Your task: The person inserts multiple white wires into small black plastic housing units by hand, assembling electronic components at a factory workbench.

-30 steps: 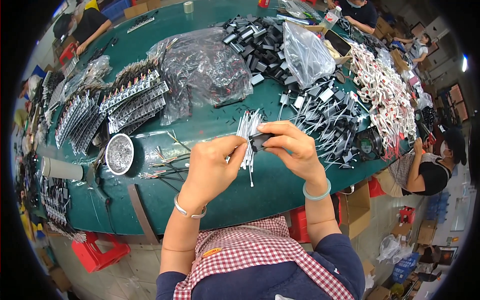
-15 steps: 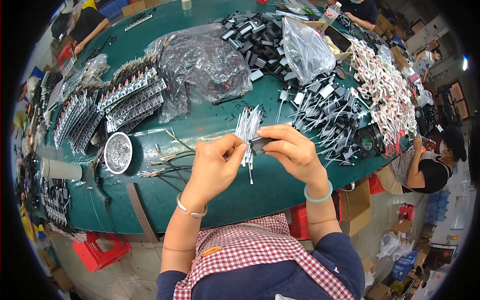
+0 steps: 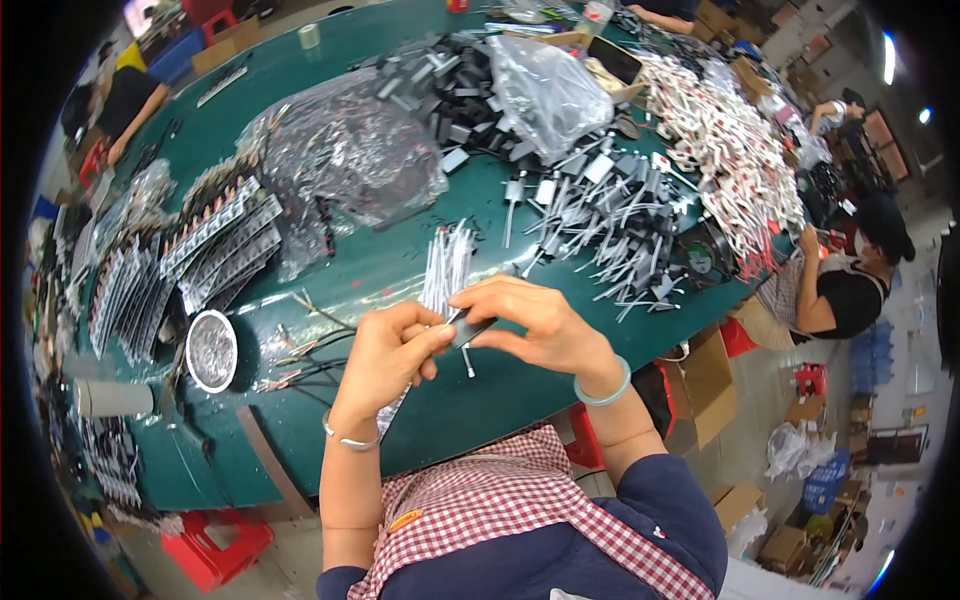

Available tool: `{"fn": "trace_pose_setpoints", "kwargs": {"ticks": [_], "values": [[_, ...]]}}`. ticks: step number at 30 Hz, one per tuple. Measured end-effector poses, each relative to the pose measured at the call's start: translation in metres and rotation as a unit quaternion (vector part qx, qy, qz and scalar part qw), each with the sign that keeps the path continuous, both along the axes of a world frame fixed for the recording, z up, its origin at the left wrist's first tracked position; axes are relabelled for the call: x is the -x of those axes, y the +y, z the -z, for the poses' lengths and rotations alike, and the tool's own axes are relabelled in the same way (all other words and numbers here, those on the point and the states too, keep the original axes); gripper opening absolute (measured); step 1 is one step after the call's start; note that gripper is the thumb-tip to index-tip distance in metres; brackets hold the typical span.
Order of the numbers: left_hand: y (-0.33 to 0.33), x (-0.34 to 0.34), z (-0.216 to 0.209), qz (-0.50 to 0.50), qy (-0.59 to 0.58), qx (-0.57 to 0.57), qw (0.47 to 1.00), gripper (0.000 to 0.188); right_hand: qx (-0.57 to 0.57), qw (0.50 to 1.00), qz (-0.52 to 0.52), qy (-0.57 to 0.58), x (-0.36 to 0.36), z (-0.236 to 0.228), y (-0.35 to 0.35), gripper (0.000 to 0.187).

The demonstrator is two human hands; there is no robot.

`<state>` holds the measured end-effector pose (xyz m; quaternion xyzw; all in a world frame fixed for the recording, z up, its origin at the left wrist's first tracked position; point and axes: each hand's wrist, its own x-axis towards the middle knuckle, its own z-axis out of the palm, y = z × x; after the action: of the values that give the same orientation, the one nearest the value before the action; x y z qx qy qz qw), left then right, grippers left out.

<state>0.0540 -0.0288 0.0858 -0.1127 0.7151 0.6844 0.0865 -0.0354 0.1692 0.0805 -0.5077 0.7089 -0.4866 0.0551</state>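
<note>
Between my two hands, above the near part of the green table, is a small black plastic block. The thumb and fingers of my left hand pinch its left side. My right hand grips the other side, fingers on top and thumb below. A thin pale cable tie sticks out beneath the block; whether it passes through is hidden by the fingers. Just behind my hands lies a bundle of pale cable ties. Farther right spreads a pile of black blocks with ties attached.
Loose black blocks and a clear plastic bag lie at the back. Red-and-white wired parts cover the right. To the left are stacked circuit-board strips, a white bowl's rim and black cables. A co-worker sits right.
The head view has turned, shifting the table's contents leftward. My hands still hold the black block, now tilted differently, with my left thumb pressed against it.
</note>
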Motion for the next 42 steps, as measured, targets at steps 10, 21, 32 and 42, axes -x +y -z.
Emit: {"fn": "trace_pose_setpoints", "kwargs": {"ticks": [10,21,32,42], "values": [[0.021,0.013,0.013,-0.002,-0.011,-0.101,0.995,0.018,0.118,0.983,0.086,-0.115,0.0,0.024,-0.002,0.008],[0.018,0.053,0.053,0.013,0.066,-0.005,0.998,0.022,0.231,0.919,0.283,-0.151,0.05,-0.015,0.063,0.004],[0.023,0.077,0.1,-0.021,-0.006,0.477,0.878,0.025,-0.096,0.806,0.463,0.356,0.148,0.051,0.095,0.013],[-0.003,0.077,0.088,-0.047,-0.02,0.281,0.958,0.023,-0.016,0.893,0.363,0.267,0.166,0.027,-0.003,0.019]]}}
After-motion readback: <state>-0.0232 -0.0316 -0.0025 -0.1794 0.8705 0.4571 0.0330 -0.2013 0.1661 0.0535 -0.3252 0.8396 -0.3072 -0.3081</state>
